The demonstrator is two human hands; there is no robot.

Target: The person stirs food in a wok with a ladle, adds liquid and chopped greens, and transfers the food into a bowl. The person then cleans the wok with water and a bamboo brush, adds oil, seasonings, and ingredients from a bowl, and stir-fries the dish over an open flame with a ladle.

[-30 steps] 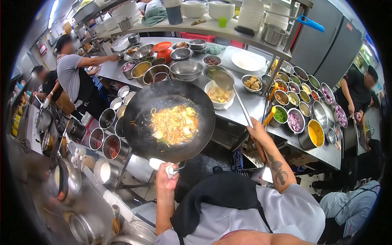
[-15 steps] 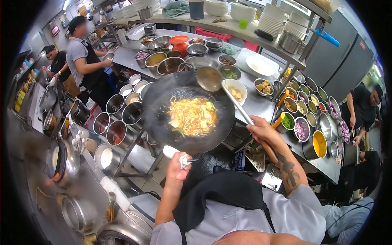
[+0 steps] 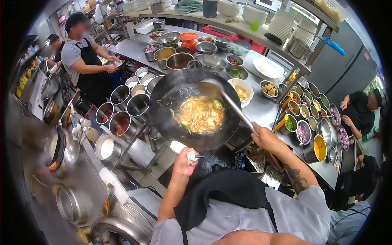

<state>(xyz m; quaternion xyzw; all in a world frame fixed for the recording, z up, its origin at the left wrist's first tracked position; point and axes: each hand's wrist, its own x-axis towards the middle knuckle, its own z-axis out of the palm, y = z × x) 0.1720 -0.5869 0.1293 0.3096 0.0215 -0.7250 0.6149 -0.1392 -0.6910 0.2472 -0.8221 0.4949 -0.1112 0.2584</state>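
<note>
A dark wok [image 3: 161, 118] holds stir-fried noodles with vegetables [image 3: 200, 116], and steam rises off them. My left hand [image 3: 184, 165] is closed around the wok's handle at the near rim, with a folded white cloth [image 3: 178, 147] between palm and metal. My right hand [image 3: 266, 139] grips the long shaft of a ladle [image 3: 240, 113]. The ladle's bowl, smeared by motion, is over the far side of the wok, just behind the noodles. Beside the wok's right rim stands a white bowl [image 3: 250, 99] with pale food pieces in it.
Steel pots of sauce [image 3: 122, 126] crowd the wok's left side. Small ingredient containers [image 3: 303, 132] fill the right counter. Stacked white dishes [image 3: 281, 24] line the shelf ahead. One co-worker [image 3: 81, 57] stands at the left holding a dish, others at the right.
The ladle's bowl has gone from the wok's far right rim to inside it, near the noodles. Both hands and the wok appear slightly farther right as the view shifts.
</note>
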